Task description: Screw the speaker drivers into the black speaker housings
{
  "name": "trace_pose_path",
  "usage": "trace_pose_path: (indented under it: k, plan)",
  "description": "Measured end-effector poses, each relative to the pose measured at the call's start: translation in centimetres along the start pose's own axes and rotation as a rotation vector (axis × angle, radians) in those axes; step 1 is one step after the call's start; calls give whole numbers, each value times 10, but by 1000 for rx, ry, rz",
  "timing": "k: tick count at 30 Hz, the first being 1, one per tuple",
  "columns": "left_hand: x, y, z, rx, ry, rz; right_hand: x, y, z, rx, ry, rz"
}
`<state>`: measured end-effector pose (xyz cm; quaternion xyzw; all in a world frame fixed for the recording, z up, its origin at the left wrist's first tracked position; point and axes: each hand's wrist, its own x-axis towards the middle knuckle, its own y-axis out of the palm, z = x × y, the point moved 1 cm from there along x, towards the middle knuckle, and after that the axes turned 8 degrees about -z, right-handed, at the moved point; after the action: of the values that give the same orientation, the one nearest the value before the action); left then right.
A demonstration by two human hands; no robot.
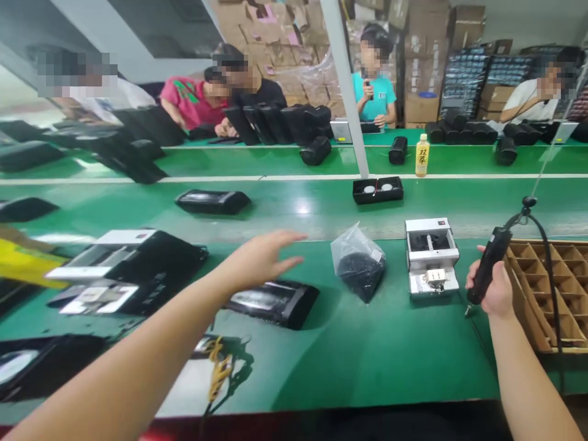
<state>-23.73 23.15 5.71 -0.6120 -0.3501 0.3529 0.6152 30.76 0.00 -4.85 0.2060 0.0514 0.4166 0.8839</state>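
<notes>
My right hand (pixel 493 293) is wrapped round a black electric screwdriver (pixel 490 263), its bit pointing down and a cable looping from its top. Over the bench my left hand (pixel 264 254) reaches out with fingers apart, holding nothing. Below it lies a black speaker housing (pixel 278 301), partly covered by my forearm. To the right of that hand, a clear plastic bag (pixel 359 263) of small dark parts rests on the green surface. Nearest the screwdriver stands a white and silver screw feeder (pixel 432 257).
A cardboard box with dividers (pixel 546 288) stands at the right. Another machine (pixel 114 269), partly blurred, is on the left. Yellow twisted cord (pixel 219 367) lies near the front edge. Further back are a two-speaker housing (pixel 377 190), a bottle (pixel 421 156) and several co-workers across the bench.
</notes>
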Motion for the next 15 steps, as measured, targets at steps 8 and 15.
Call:
trace_pose_path:
  k: [8, 15]
  plan:
    - [246, 19, -59, 178, -18, -138, -15, 13, -11, 101, 24, 13]
    - [367, 59, -74, 262, 61, -13, -39, 11, -23, 139, 125, 14]
